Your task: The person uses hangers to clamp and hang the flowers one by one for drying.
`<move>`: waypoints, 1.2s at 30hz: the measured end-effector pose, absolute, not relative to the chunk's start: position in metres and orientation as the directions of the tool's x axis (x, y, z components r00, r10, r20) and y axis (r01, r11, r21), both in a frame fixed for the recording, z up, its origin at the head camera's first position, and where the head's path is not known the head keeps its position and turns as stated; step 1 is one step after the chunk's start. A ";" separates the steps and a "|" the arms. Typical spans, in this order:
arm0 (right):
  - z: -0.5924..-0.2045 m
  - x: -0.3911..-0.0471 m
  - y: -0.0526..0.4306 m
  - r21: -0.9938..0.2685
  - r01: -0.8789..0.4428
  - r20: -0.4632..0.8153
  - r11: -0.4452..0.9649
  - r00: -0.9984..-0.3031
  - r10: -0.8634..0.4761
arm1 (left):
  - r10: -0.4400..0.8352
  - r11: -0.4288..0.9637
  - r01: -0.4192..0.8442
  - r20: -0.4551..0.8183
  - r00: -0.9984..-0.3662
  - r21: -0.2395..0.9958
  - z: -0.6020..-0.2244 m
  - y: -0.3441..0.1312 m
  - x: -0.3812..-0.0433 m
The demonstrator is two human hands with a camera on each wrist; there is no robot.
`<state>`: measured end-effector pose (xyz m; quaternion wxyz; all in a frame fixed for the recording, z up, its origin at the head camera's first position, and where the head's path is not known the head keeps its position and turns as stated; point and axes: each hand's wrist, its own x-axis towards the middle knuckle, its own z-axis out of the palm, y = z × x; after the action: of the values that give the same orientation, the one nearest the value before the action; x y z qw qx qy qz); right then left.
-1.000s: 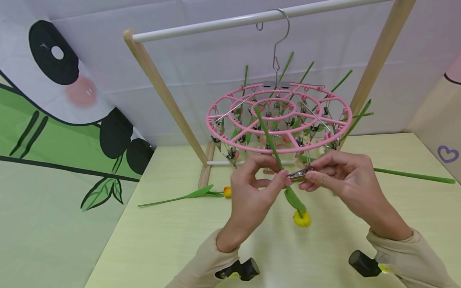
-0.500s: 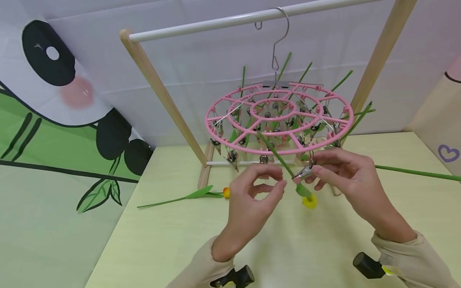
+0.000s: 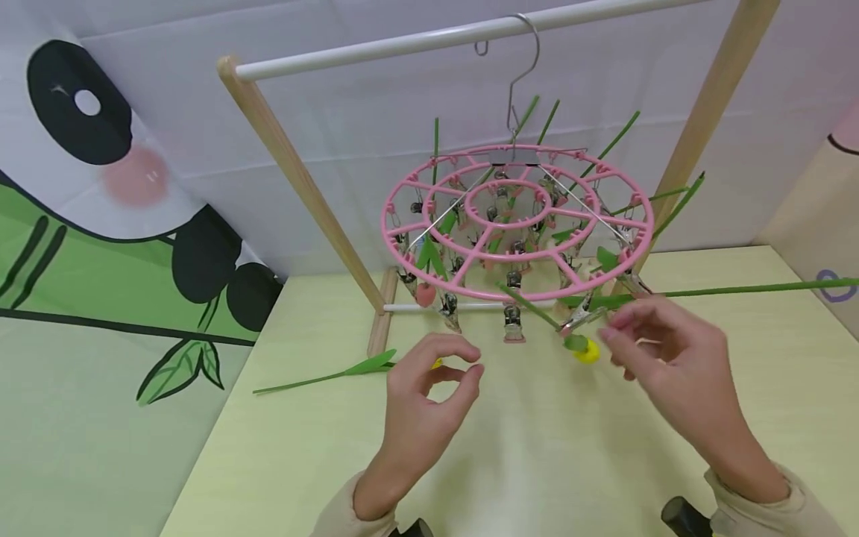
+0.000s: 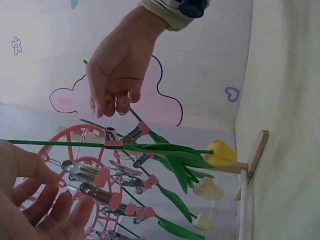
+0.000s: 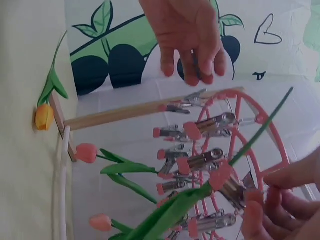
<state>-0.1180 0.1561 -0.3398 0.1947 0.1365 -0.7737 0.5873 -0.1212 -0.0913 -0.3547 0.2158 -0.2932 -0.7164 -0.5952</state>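
Observation:
A yellow tulip (image 3: 587,350) hangs by its stem from a metal clip with pink tips (image 3: 579,317), at the front right of a round pink hanger (image 3: 478,247). My right hand (image 3: 678,365) is just right of that clip, fingers loosely bent and holding nothing. Lower left of the hanger, my left hand (image 3: 429,418) is also bare, thumb and forefinger curved with a gap between them. Several other clips dangle around the hanger, some bare, some gripping tulips, such as a pink tulip (image 5: 86,153) and a white tulip (image 4: 208,188) in the wrist views.
The hanger hooks over a white rod (image 3: 403,52) between wooden posts (image 3: 295,164). An orange tulip (image 5: 44,117) lies on the pale table (image 3: 282,462) at the left. One long green stem (image 3: 751,289) juts out to the right. A printed cloth (image 3: 349,194) stands behind.
My left hand has let go of the yellow tulip's stem and drawn back left. My right hand has released the clip and moved right. The hanger has turned and swayed a little.

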 end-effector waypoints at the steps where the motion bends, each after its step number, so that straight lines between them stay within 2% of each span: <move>1: -0.341 -0.114 0.151 -0.826 -0.457 0.478 0.331 -0.878 -0.020 | 0.159 0.129 0.671 0.653 -0.741 0.730 -0.357 -0.095 -0.121; 4: -0.342 -0.104 0.137 -0.753 -0.528 0.507 0.392 -0.846 -0.166 | 0.151 0.166 0.645 0.627 -0.765 0.746 -0.362 -0.105 -0.121; 7: -0.343 -0.100 0.125 -0.693 -0.596 0.552 0.406 -0.801 -0.234 | 0.147 0.204 0.623 0.605 -0.782 0.756 -0.367 -0.113 -0.121; 11: -0.344 -0.097 0.113 -0.663 -0.604 0.574 0.443 -0.789 -0.216 | 0.143 0.255 0.613 0.598 -0.789 0.747 -0.373 -0.122 -0.123; 14: -0.345 -0.094 0.108 -0.654 -0.575 0.558 0.491 -0.805 -0.199 | 0.143 0.296 0.609 0.596 -0.790 0.736 -0.377 -0.126 -0.126; 20: -0.341 -0.091 0.101 -0.626 -0.548 0.501 0.555 -0.828 -0.252 | 0.145 0.346 0.580 0.569 -0.810 0.738 -0.372 -0.132 -0.126; 27: -0.339 -0.086 0.096 -0.557 -0.544 0.503 0.628 -0.822 -0.267 | 0.123 0.416 0.524 0.525 -0.842 0.743 -0.367 -0.142 -0.125; 36: -0.337 -0.083 0.096 -0.473 -0.506 0.532 0.721 -0.816 -0.224 | 0.127 0.512 0.491 0.502 -0.855 0.705 -0.405 -0.174 -0.143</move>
<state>-0.0831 0.0957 -0.3368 0.2250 0.2028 -0.8999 0.3137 -0.1432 -0.1742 -0.4049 0.1978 -0.1825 -0.8468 -0.4589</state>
